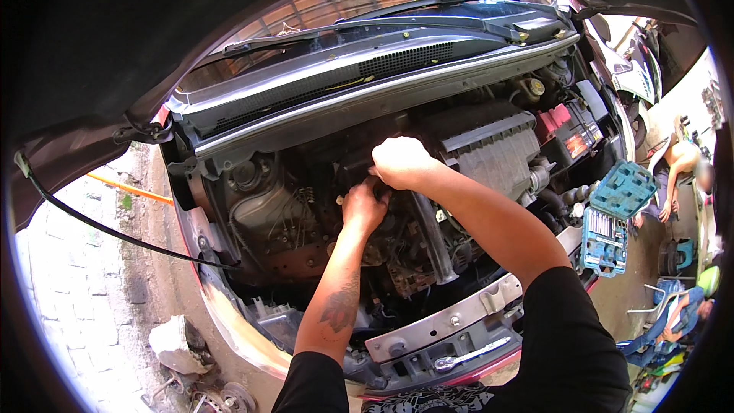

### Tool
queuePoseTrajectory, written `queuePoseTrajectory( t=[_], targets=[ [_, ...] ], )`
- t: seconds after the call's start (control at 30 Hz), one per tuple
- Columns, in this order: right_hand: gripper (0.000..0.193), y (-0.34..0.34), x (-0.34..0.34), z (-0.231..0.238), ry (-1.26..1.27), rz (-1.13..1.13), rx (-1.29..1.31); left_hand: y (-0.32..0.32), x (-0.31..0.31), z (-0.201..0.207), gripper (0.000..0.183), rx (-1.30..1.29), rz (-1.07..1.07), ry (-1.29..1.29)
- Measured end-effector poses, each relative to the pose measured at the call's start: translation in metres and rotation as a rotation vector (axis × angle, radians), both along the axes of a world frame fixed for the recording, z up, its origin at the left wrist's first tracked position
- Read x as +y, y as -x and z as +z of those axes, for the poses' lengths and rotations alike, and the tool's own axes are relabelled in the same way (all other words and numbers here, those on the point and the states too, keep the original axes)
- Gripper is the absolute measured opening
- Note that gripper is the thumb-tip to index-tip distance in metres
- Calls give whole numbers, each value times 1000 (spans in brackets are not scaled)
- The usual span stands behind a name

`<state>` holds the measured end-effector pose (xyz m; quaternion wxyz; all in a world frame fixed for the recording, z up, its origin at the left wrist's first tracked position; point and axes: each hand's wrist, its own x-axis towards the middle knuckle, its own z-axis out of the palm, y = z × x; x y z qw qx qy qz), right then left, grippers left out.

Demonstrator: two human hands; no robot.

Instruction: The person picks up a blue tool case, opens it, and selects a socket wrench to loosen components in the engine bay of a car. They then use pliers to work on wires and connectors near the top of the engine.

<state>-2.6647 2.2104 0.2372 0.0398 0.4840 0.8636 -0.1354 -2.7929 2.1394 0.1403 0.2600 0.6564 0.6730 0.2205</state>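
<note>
Both of my hands reach into the middle of a car's engine bay under the raised hood. My right hand (401, 163) is closed like a fist, its back upward. Just below and left of it, my left hand (365, 207) has its fingers bent together, close to the right hand. What either hand holds is hidden among dark engine parts. To the right of them lies a ribbed grey engine cover (493, 145). A dark metal tube (436, 241) slants down below my right forearm.
A ratchet (470, 353) lies on the front crossmember (456, 321). An open blue socket case (605, 241) rests at the front right corner, near the battery (573, 138). A black hood prop (122, 233) crosses the left side. Two people (683, 160) are at the far right.
</note>
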Motion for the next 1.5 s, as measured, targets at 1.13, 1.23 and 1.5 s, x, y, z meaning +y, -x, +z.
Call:
queuePoseTrajectory(
  t=[1.13,1.23,1.5],
  targets=[
    [26,-8,-5,24,27,7,92,-5,0,-40,31,130,9,-162],
    [23,-25,-6,40,-11,-84,293,-5,-3,-36,25,17,18,-285],
    [17,-126,-96,81,-24,-345,825,21,25,57,19,-357,224,-899]
  ],
)
